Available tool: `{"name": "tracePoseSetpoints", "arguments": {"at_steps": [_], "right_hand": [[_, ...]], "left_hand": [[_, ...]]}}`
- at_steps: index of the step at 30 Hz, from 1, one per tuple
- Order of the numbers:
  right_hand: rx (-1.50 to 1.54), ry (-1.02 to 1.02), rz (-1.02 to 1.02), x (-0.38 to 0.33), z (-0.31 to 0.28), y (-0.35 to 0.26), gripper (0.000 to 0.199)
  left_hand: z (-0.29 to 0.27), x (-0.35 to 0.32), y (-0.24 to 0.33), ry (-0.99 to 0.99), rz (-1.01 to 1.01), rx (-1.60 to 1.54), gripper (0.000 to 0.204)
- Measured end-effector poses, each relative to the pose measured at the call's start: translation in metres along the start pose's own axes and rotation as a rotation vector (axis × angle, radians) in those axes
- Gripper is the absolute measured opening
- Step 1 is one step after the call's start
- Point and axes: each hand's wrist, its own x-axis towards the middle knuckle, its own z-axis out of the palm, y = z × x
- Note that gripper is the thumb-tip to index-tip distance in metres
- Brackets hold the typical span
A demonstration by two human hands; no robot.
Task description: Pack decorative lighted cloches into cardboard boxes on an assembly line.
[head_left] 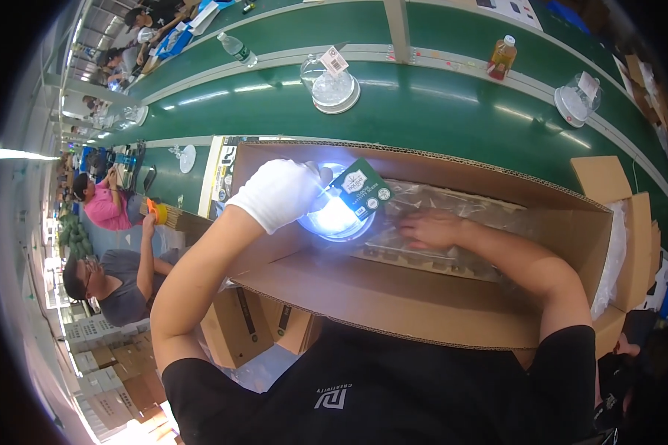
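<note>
My left hand (278, 193), in a white glove, is closed around the upper part of a brightly lit clear dome lamp (332, 225). A green card tag (361, 190) hangs on the lamp, which is over the left end of a long open carton (423, 315). Glare blurs the lamp's details. Bare and palm down, my right hand (432, 228) reaches into the carton with its fingers stretched out. It rests over clear plastic film (416, 194) that covers a pale moulded insert (416, 259). The exact contact under the fingers is hidden.
Beyond the carton runs a green conveyor belt (438, 111) carrying clear domes (332, 93) with white bases. A water bottle (237, 50) and an amber drink bottle (502, 58) stand along its far rail. Co-workers (122, 278) are at the left; folded cartons (234, 326) lie near me.
</note>
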Motion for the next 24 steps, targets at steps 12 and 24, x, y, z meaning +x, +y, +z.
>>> {"name": "tracePoseSetpoints", "arguments": {"at_steps": [12, 24], "right_hand": [[0.472, -0.029, -0.118, 0.033, -0.018, -0.069, 0.019], [0.786, -0.346, 0.374, 0.021, -0.018, -0.019, 0.024]], "left_hand": [[0.021, 0.015, 0.015, 0.039, 0.124, -0.062, 0.035], [0.022, -0.005, 0.008, 0.014, 0.117, -0.109, 0.036]]}}
